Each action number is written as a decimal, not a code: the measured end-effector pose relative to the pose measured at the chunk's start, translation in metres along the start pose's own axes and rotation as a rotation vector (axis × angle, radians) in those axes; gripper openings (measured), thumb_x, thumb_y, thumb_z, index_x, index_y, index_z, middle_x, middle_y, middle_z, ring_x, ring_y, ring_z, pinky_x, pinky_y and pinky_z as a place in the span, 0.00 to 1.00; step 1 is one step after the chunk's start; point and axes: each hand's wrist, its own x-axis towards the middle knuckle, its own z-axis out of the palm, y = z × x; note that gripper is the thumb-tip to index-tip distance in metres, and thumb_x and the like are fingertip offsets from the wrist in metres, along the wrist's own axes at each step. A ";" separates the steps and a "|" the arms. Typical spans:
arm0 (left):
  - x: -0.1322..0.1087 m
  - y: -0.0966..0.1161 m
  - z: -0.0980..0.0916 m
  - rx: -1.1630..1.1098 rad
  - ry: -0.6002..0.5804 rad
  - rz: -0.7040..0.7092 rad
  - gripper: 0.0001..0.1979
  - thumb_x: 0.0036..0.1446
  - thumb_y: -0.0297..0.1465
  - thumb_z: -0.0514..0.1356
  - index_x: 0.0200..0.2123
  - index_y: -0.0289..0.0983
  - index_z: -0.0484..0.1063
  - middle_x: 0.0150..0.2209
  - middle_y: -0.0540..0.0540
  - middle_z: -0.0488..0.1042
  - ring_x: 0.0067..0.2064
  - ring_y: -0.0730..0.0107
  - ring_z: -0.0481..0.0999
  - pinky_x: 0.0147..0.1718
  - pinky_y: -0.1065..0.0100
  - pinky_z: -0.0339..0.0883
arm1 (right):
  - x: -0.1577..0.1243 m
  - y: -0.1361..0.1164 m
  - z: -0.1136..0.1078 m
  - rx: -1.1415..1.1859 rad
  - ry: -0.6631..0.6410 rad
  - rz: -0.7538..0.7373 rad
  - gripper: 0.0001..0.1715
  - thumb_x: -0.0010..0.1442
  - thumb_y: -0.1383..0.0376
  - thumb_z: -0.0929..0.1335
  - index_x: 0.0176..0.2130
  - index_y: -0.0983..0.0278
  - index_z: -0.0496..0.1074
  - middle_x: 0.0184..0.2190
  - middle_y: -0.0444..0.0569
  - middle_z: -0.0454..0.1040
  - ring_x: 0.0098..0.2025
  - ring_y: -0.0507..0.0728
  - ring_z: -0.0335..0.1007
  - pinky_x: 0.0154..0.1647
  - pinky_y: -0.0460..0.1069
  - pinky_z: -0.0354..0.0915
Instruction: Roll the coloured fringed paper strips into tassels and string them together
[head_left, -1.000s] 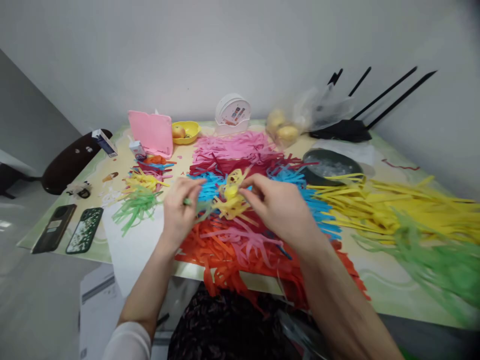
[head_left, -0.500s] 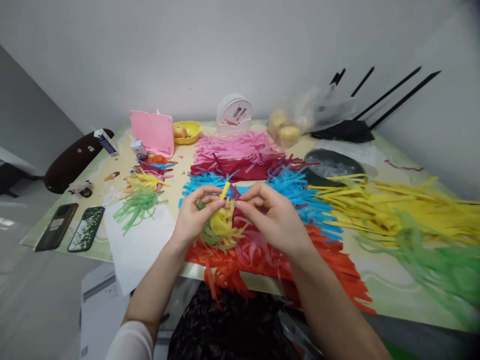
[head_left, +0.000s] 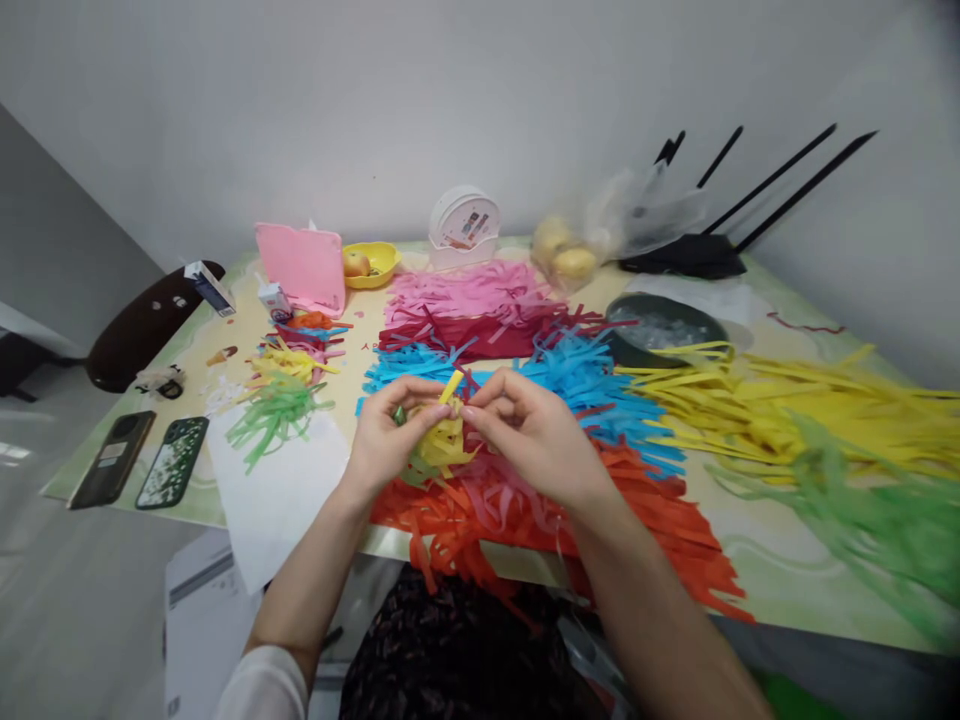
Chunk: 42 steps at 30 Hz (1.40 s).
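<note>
My left hand [head_left: 397, 425] is closed on a yellow paper tassel [head_left: 446, 443], whose rolled top sticks up between thumb and fingers and whose strips hang below. A bit of green shows in the curl of the left fingers. Beside it, my right hand [head_left: 525, 425] pinches at the tassel's neck, fingertips almost touching the left ones; what exactly lies between them is too small to make out. Under both hands spread fringed paper sheets in blue [head_left: 577, 375], dark red [head_left: 480, 335], pink [head_left: 465, 293] and orange-red [head_left: 660, 520].
Yellow fringe [head_left: 810, 410] and green fringe [head_left: 862, 510] cover the right side. Finished-looking tassels [head_left: 277, 405] lie left, near two phones [head_left: 174, 462] and white paper [head_left: 270, 500]. Behind stand a pink tablet case [head_left: 300, 265], a yellow bowl [head_left: 384, 262] and a dark green dish [head_left: 626, 345].
My right hand has shifted slightly left, closing in on the left fingertips at the tassel's neck. The yellow strips hang a little differently; the left hand has barely moved.
</note>
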 end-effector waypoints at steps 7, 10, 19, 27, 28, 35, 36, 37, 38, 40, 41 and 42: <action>-0.006 -0.001 0.004 0.338 -0.084 0.146 0.05 0.56 0.32 0.65 0.36 0.39 0.80 0.36 0.46 0.83 0.37 0.65 0.80 0.40 0.67 0.70 | 0.007 0.007 0.000 0.089 -0.033 0.014 0.14 0.59 0.57 0.70 0.43 0.62 0.70 0.20 0.39 0.68 0.22 0.51 0.64 0.24 0.45 0.59; -0.007 -0.007 0.004 0.386 -0.102 0.110 0.07 0.56 0.34 0.66 0.37 0.38 0.80 0.38 0.45 0.83 0.38 0.64 0.80 0.40 0.65 0.69 | 0.010 0.008 -0.006 0.086 0.047 -0.054 0.08 0.57 0.60 0.72 0.32 0.62 0.73 0.26 0.44 0.73 0.24 0.50 0.65 0.25 0.46 0.61; 0.004 -0.002 -0.003 0.187 -0.183 -0.009 0.12 0.57 0.33 0.63 0.43 0.37 0.69 0.44 0.44 0.74 0.47 0.64 0.73 0.43 0.67 0.66 | -0.005 -0.010 -0.008 -0.042 0.165 -0.250 0.04 0.64 0.64 0.67 0.41 0.59 0.69 0.23 0.39 0.66 0.21 0.49 0.60 0.21 0.45 0.56; 0.003 -0.003 0.003 0.092 -0.363 0.020 0.06 0.56 0.32 0.61 0.35 0.37 0.66 0.35 0.50 0.70 0.39 0.68 0.71 0.40 0.68 0.66 | 0.001 -0.006 0.012 -0.197 -0.121 -0.243 0.07 0.63 0.63 0.66 0.36 0.63 0.73 0.24 0.43 0.72 0.21 0.49 0.61 0.24 0.45 0.57; 0.002 -0.003 0.003 0.103 -0.346 0.026 0.07 0.55 0.32 0.62 0.36 0.37 0.67 0.35 0.49 0.71 0.39 0.68 0.71 0.40 0.68 0.66 | 0.001 -0.004 0.012 -0.183 -0.086 -0.229 0.07 0.63 0.62 0.66 0.36 0.63 0.72 0.24 0.43 0.72 0.22 0.49 0.61 0.24 0.45 0.57; -0.007 0.005 -0.001 0.159 0.140 0.112 0.07 0.54 0.34 0.66 0.34 0.37 0.74 0.33 0.47 0.79 0.38 0.66 0.78 0.41 0.67 0.69 | 0.001 0.004 0.009 -0.059 0.167 -0.128 0.11 0.61 0.57 0.68 0.35 0.63 0.71 0.20 0.40 0.66 0.22 0.50 0.61 0.23 0.45 0.58; -0.008 0.006 -0.003 0.138 0.162 0.098 0.08 0.54 0.34 0.66 0.35 0.37 0.74 0.32 0.48 0.79 0.37 0.66 0.79 0.41 0.67 0.70 | -0.001 0.004 0.009 -0.066 0.160 -0.122 0.10 0.61 0.58 0.68 0.35 0.63 0.71 0.20 0.40 0.66 0.21 0.50 0.60 0.23 0.45 0.58; -0.008 0.006 -0.004 0.107 0.170 0.080 0.08 0.54 0.35 0.66 0.35 0.37 0.74 0.31 0.48 0.80 0.36 0.66 0.80 0.39 0.67 0.71 | -0.002 0.004 0.009 -0.071 0.147 -0.109 0.10 0.61 0.58 0.68 0.34 0.63 0.72 0.20 0.40 0.66 0.21 0.50 0.60 0.23 0.46 0.57; -0.008 0.006 -0.005 0.077 0.168 0.064 0.09 0.54 0.35 0.66 0.36 0.37 0.74 0.31 0.48 0.81 0.35 0.65 0.80 0.38 0.67 0.71 | -0.004 0.003 0.009 -0.070 0.128 -0.094 0.11 0.62 0.57 0.67 0.34 0.63 0.72 0.19 0.40 0.65 0.21 0.50 0.59 0.23 0.46 0.56; -0.008 0.006 -0.006 0.044 0.153 0.047 0.10 0.54 0.35 0.67 0.37 0.37 0.74 0.31 0.47 0.81 0.35 0.65 0.81 0.38 0.66 0.72 | -0.007 0.002 0.010 -0.053 0.076 -0.069 0.12 0.62 0.56 0.67 0.34 0.63 0.72 0.19 0.40 0.64 0.20 0.49 0.57 0.22 0.46 0.55; -0.008 0.006 -0.007 0.039 0.145 0.048 0.10 0.54 0.35 0.67 0.36 0.37 0.75 0.31 0.47 0.82 0.35 0.64 0.81 0.38 0.66 0.73 | -0.008 0.002 0.010 -0.043 0.051 -0.062 0.12 0.62 0.56 0.67 0.34 0.63 0.71 0.18 0.40 0.64 0.20 0.49 0.57 0.21 0.45 0.54; -0.008 0.006 -0.006 0.041 0.138 0.051 0.09 0.54 0.35 0.67 0.36 0.36 0.75 0.31 0.47 0.82 0.35 0.64 0.81 0.38 0.66 0.73 | -0.008 0.001 0.011 -0.035 0.036 -0.059 0.13 0.62 0.56 0.67 0.34 0.63 0.71 0.18 0.39 0.63 0.19 0.49 0.56 0.21 0.45 0.53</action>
